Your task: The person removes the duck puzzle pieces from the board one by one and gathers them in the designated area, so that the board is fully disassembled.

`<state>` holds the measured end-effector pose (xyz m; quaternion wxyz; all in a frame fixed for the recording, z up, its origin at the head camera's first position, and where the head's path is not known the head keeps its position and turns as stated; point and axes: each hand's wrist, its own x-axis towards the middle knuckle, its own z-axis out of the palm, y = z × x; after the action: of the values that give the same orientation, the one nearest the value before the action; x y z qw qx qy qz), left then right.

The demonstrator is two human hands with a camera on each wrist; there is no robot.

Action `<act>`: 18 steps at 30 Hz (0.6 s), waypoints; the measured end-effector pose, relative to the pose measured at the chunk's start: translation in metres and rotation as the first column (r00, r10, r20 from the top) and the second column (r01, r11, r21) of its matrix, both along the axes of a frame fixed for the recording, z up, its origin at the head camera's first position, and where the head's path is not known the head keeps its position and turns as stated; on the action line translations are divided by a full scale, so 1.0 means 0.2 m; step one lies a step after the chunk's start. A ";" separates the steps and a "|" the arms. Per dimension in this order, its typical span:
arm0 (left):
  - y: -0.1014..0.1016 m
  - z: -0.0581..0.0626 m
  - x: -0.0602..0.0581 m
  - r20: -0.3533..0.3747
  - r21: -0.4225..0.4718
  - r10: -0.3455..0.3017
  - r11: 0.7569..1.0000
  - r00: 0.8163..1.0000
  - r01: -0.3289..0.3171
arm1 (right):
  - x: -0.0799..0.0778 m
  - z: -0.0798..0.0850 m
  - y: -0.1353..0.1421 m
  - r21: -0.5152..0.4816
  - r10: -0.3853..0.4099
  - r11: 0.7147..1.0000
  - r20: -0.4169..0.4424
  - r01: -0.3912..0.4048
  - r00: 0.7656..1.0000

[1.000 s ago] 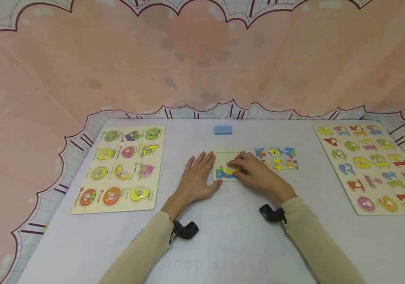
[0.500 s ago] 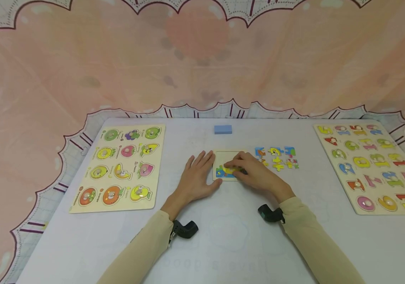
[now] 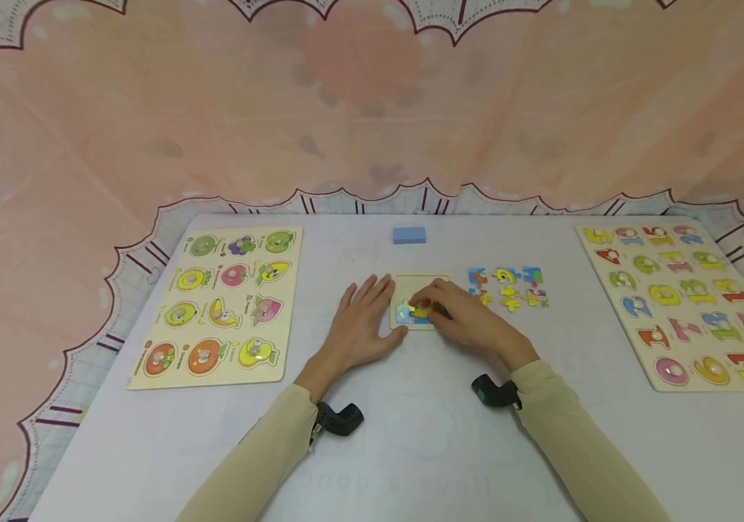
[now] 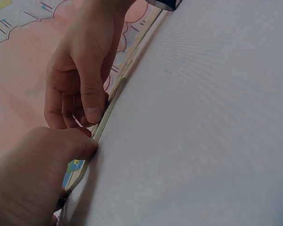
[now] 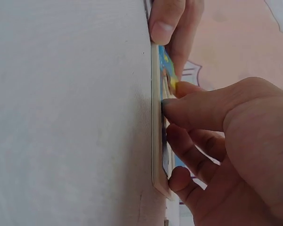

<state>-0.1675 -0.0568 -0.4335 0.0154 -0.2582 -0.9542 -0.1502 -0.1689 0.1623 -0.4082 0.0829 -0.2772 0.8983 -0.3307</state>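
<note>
A small wooden puzzle tray (image 3: 420, 278) lies mid-table, with blue-and-yellow jigsaw pieces along its near side. My left hand (image 3: 360, 324) rests with straight fingers at the tray's left edge, its thumb at the near left corner. Over the tray, my right hand (image 3: 466, 313) has curled fingers and pinches a jigsaw piece (image 5: 168, 66). That piece tilts up from the tray in the right wrist view, its yellow end at the index fingertip. The right thumb touches the tray's near side; the right hand hides the tray's right part. In the left wrist view both hands meet at the tray edge.
Several loose jigsaw pieces (image 3: 509, 293) lie in rows right of the tray. A blue block (image 3: 409, 235) sits behind it. A fruit puzzle board (image 3: 294, 304) lies at left, a number puzzle board (image 3: 633, 359) at right. A patterned cloth (image 3: 372, 145) hangs behind the table.
My right hand has shifted slightly left over the tray. The lower-left jigsaw piece has gone from flat to tilted and now catches light. My left hand stays in place.
</note>
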 end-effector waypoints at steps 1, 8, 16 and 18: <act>0.00 0.00 0.00 0.000 -0.001 0.000 1.000 1.000 0.000 | 0.00 0.00 0.00 -0.008 0.000 1.000 0.005 0.000 1.000; 0.00 0.00 0.00 0.011 0.006 0.000 1.000 1.000 0.000 | -0.01 0.01 -0.03 -0.060 -0.029 0.998 0.035 0.031 0.999; 0.00 0.00 0.00 0.010 0.013 0.002 1.000 1.000 -0.002 | 0.00 0.01 -0.08 -0.128 -0.067 0.989 0.045 0.072 0.997; 0.00 0.00 0.00 0.006 0.011 0.002 1.000 1.000 -0.002 | 0.00 0.01 -0.08 -0.142 -0.074 0.987 0.042 0.079 0.996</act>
<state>-0.1672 -0.0572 -0.4341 0.0140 -0.2565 -0.9538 -0.1561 -0.1683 0.1458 -0.4061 0.0662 -0.2417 0.8804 -0.4025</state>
